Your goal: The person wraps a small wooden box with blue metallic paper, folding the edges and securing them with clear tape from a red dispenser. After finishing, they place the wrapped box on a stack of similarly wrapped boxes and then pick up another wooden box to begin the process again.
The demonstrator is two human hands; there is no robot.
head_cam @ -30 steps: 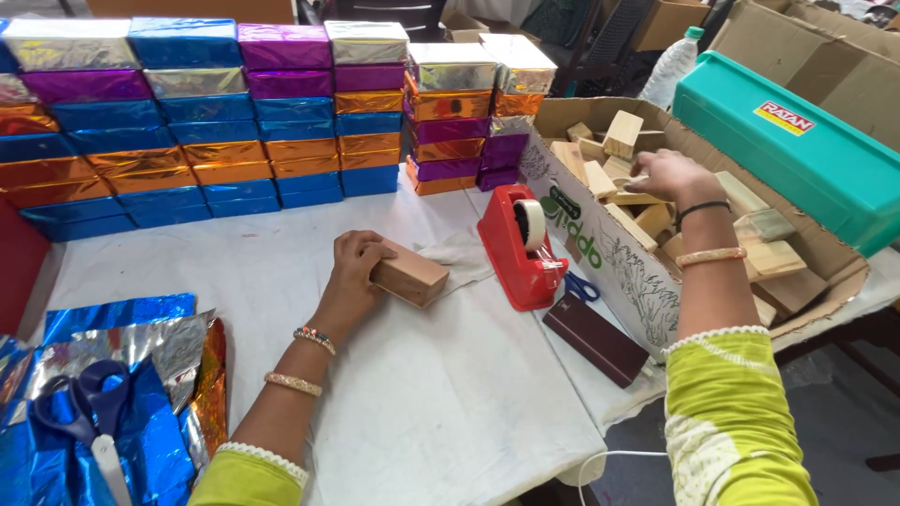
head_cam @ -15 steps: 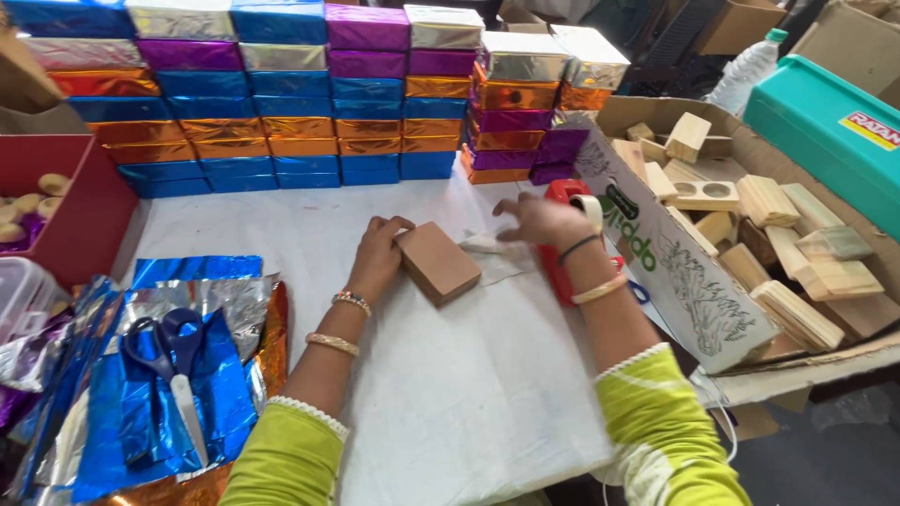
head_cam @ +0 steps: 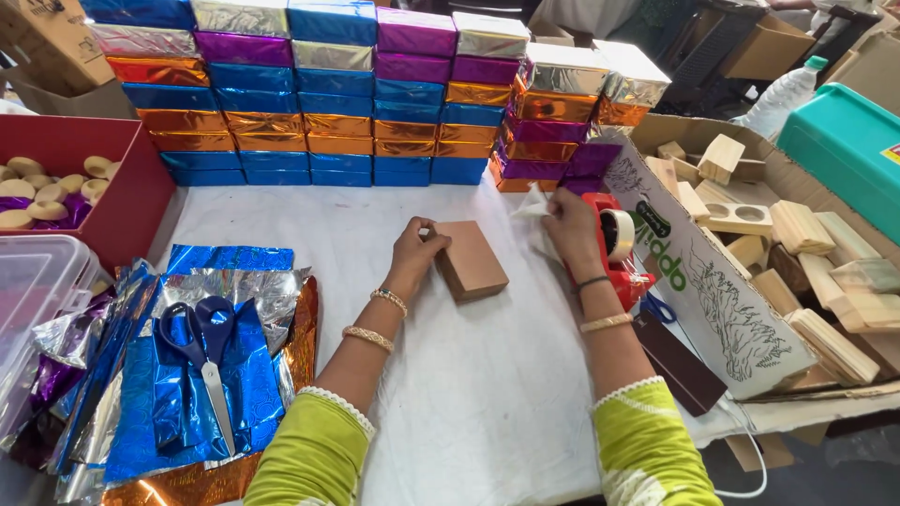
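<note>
1. Head view, centre of frame: a plain brown box (head_cam: 471, 260) is lying flat on the white tablecloth (head_cam: 487, 394), bare, with no foil on it.
2. The left hand (head_cam: 412, 258) is set against the box's left edge; the fingers are curled and pressed to its side, steadying rather than enclosing it.
3. The right hand (head_cam: 570, 232) is held just right of the box, apart from it. A strip of clear tape (head_cam: 534, 208) is pinched between thumb and fingertips, seemingly drawn from the red tape dispenser (head_cam: 614, 248) touching the wrist side of the hand.
4. Upper part of frame: a wall of foil-wrapped boxes (head_cam: 356, 94) is stacked in rows of blue, orange, purple and silver. Much wrapping is judged to be done already.
5. Lower left: loose foil sheets (head_cam: 234, 300) in blue, silver and orange are piled, with blue-handled scissors (head_cam: 202, 342) laid on top. None has been brought to the brown box, so its wrapping is judged not yet begun.
6. Right side: an open cardboard carton (head_cam: 712, 300) is filled with wooden blocks (head_cam: 797, 234); stock is left to work through.
7. Left edge: a red tray (head_cam: 131, 201) holding pale round pieces is seen, and a clear plastic tub (head_cam: 33, 281) below it.
8. Upper right: a teal case (head_cam: 844, 141) and a plastic bottle (head_cam: 783, 94) are noted, unused.
</note>
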